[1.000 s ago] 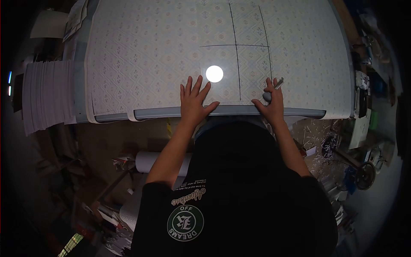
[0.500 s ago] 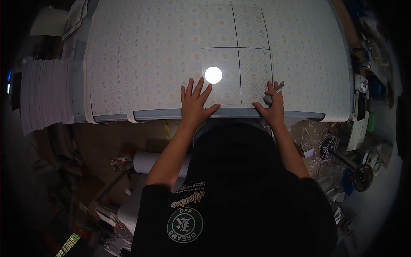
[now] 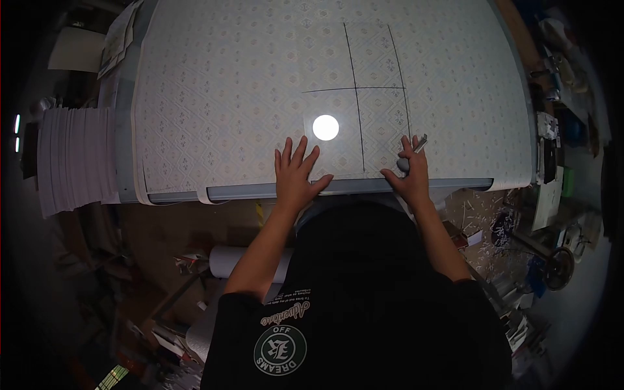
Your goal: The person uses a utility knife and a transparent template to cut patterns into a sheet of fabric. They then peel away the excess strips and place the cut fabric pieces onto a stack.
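My left hand [image 3: 299, 174] lies flat with fingers spread near the front edge of a pale patterned sheet [image 3: 214, 117]. A clear panel [image 3: 331, 156] with black lines crossing it lies over the pattern, and my left fingertips rest by its lower left part. At its lower right, my right hand [image 3: 413, 174] rests with the thumb stretched inward. Tucked in the right fingers is a slim tool [image 3: 421, 143] with a silver end pointing up and right; a grey rounded part shows beneath the fingers. Between the hands, a bright white round spot [image 3: 325, 127] shows on the panel.
The sheet covers a wide table with a grey front edge [image 3: 253, 191]. A tall stack of paper [image 3: 75, 159] stands at the left. Under the table lies a white roll [image 3: 227, 262]. Paper scraps litter the floor at the right, near a round metal object [image 3: 559, 268].
The whole view has shifted, so the table and hands sit slightly lower in the picture. Both hands keep nearly the same place on the sheet, and the tool stays in my right hand.
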Demonstrator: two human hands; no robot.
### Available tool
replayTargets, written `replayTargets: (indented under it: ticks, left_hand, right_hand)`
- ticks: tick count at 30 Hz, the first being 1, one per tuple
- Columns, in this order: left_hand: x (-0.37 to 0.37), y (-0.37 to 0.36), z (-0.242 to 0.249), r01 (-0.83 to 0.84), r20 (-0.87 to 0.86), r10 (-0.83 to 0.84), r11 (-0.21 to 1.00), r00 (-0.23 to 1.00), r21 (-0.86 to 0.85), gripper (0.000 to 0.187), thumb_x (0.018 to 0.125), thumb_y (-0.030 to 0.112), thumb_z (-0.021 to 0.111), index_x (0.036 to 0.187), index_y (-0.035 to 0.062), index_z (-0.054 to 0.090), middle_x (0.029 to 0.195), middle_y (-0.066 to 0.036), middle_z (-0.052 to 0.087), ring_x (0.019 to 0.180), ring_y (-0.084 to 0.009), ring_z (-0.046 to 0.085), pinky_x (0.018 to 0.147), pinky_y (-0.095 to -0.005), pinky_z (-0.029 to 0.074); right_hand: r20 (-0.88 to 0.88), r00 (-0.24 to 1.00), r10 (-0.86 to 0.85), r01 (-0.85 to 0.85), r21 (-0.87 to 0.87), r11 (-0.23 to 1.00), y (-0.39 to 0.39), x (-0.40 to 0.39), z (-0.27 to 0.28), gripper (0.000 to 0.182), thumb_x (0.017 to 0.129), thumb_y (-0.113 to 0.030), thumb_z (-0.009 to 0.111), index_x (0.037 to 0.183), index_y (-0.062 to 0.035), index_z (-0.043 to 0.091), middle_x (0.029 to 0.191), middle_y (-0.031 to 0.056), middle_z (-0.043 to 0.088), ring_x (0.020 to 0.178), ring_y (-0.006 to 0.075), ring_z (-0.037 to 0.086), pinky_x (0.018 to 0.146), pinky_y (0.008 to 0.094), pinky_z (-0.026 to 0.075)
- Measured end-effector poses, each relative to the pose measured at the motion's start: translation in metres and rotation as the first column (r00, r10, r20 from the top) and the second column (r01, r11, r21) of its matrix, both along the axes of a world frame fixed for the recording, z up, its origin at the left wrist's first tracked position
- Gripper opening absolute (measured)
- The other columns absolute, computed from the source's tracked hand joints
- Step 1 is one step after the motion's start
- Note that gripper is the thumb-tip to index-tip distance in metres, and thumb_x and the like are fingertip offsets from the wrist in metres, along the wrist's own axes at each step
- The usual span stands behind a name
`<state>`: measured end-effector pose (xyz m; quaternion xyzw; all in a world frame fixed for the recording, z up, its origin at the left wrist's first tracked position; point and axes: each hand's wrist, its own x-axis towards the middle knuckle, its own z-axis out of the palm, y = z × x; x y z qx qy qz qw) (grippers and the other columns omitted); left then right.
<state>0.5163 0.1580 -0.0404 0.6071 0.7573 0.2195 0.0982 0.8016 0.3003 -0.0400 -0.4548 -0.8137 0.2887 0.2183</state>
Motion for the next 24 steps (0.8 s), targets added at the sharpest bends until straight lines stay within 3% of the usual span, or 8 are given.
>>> replayTargets:
  ticks: [9,19,24]
  left_hand:
    - [-0.0012,-0.0004,-0.0009,0.008,-0.003,-0.008,1.000,1.000,0.002,0.070,0.078,0.051,0.082,0.135,0.0149,0.067,0.161,-0.012,0.043,0.153,-0.0427,0.028,0.120,-0.0679,0.017]
    - [-0.0022,-0.0008,-0.0015,0.012,0.009,-0.012,1.000,1.000,0.004,0.069,0.077,0.050,0.083,0.135,0.0148,0.067,0.161,-0.012,0.044,0.153,-0.0428,0.028,0.120,-0.0682,0.017]
    - [-0.0016,-0.0009,-0.0006,0.015,0.017,-0.015,1.000,1.000,0.008,0.069,0.078,0.050,0.083,0.135,0.0140,0.067,0.161,-0.013,0.043,0.153,-0.0439,0.027,0.119,-0.0694,0.017]
  right_hand:
    - [0.005,0.999,0.033,-0.033,0.074,0.997,0.0019,0.0024,-0.0061,0.063,0.070,-0.022,0.094,0.116,-0.0044,0.055,0.155,0.0191,0.051,0.150,0.0447,0.036,0.118,0.0524,0.033]
    - [-0.014,0.999,0.030,-0.030,0.024,0.999,0.0022,0.0040,-0.0050,0.061,0.069,-0.022,0.095,0.112,-0.0055,0.054,0.153,0.0207,0.052,0.149,0.0453,0.036,0.118,0.0527,0.033]
    - [-0.044,0.997,0.059,-0.056,0.078,0.995,0.0019,0.0032,-0.0029,0.065,0.072,-0.019,0.093,0.122,-0.0039,0.054,0.155,0.0208,0.050,0.151,0.0427,0.033,0.121,0.0502,0.030]
